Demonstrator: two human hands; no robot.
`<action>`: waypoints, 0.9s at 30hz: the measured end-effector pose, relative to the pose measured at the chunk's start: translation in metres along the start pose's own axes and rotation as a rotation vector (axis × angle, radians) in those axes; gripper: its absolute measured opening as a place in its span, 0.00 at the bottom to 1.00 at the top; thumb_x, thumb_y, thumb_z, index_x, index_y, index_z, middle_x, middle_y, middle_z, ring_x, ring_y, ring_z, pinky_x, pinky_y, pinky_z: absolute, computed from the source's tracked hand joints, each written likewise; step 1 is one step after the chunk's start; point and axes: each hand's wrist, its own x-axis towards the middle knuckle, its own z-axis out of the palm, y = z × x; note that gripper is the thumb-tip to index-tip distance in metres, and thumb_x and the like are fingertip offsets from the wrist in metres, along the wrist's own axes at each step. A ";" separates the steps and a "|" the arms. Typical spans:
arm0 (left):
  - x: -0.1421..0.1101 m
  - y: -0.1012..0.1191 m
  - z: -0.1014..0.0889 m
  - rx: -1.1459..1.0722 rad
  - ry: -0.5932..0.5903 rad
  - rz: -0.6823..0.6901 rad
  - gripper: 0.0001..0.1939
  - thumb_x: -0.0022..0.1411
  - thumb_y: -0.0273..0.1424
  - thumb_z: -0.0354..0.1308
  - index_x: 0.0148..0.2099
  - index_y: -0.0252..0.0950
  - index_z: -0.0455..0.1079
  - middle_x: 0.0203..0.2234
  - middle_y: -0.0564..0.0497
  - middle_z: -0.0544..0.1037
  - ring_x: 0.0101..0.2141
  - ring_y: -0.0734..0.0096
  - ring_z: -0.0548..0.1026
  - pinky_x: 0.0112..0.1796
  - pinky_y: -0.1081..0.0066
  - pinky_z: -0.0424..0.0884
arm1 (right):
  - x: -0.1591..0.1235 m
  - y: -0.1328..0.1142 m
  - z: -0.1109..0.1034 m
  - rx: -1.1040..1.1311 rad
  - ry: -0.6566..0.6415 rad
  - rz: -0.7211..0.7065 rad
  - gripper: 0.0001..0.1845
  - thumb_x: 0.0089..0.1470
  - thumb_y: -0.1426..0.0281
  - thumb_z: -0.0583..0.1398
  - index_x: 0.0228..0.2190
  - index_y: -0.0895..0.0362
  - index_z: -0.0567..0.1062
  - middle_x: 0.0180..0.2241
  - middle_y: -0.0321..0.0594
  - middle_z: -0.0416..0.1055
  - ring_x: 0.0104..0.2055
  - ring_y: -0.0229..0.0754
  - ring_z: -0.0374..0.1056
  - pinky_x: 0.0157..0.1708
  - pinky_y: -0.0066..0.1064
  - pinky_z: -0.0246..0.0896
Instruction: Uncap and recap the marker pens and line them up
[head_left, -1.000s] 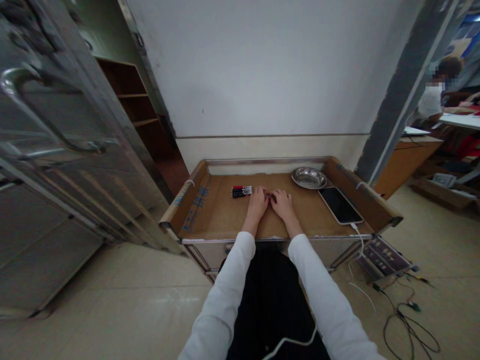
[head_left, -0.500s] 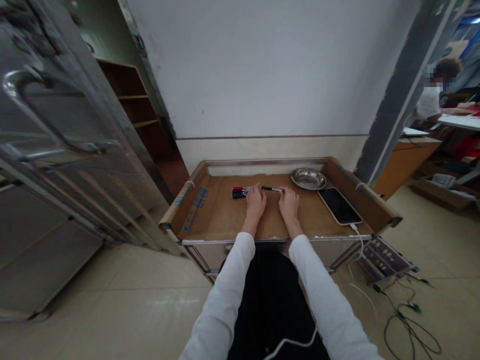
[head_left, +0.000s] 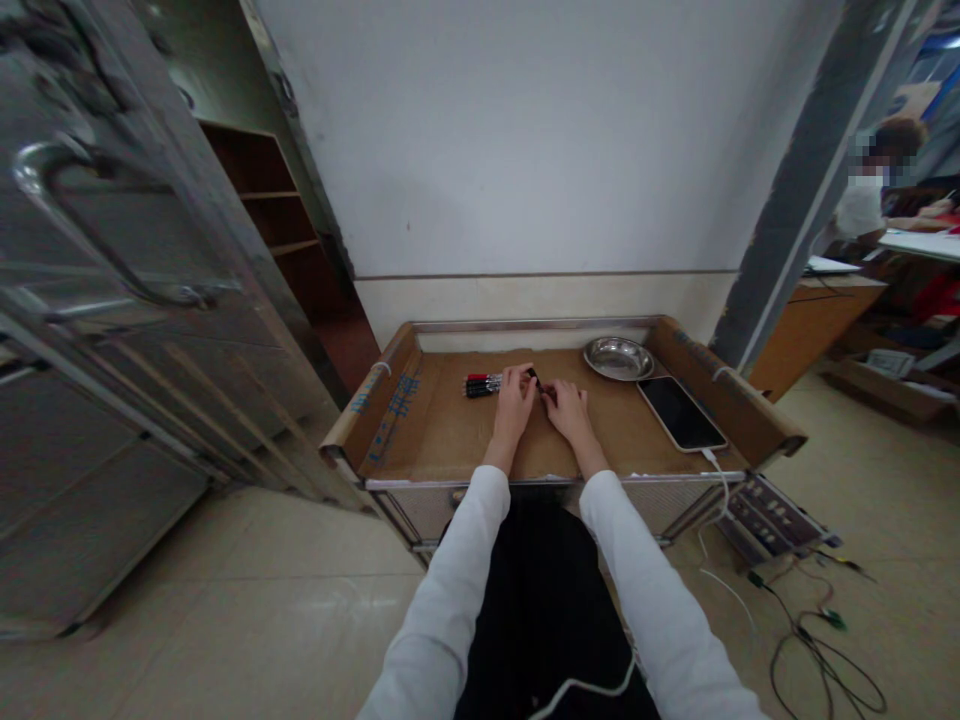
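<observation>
My left hand and my right hand are close together above the cardboard-lined top of a cart. Between their fingertips is a black pen, tilted with its upper end toward my left fingers. My right fingers close on its lower end; much of the pen is hidden by the fingers. Just left of my left hand lies a bundle of pens, black ones and a red one, side by side. Their right ends run behind my left hand.
A round metal dish sits at the back right of the cart. In front of it lies a phone with a white cable. A metal door stands at left. A person sits far right; cables lie on the floor.
My right hand has moved left, close to my left hand. The pen, which lay nearly level between my hands, is now tilted and more covered by fingers. The bundle has stayed put.
</observation>
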 end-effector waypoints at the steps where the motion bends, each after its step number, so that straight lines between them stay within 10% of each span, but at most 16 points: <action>1: 0.000 0.000 0.000 -0.003 0.007 -0.003 0.11 0.64 0.26 0.50 0.49 0.36 0.63 0.43 0.45 0.70 0.42 0.70 0.72 0.46 0.67 0.70 | 0.000 0.000 0.000 -0.001 -0.002 0.002 0.11 0.59 0.72 0.51 0.41 0.57 0.70 0.43 0.45 0.72 0.48 0.47 0.62 0.45 0.36 0.47; 27: 0.000 0.004 -0.003 0.023 0.254 -0.084 0.10 0.64 0.24 0.46 0.47 0.36 0.59 0.43 0.42 0.68 0.46 0.66 0.69 0.50 0.63 0.65 | 0.002 0.004 0.003 -0.060 0.053 0.039 0.12 0.60 0.68 0.51 0.39 0.56 0.73 0.41 0.44 0.73 0.44 0.46 0.63 0.42 0.34 0.49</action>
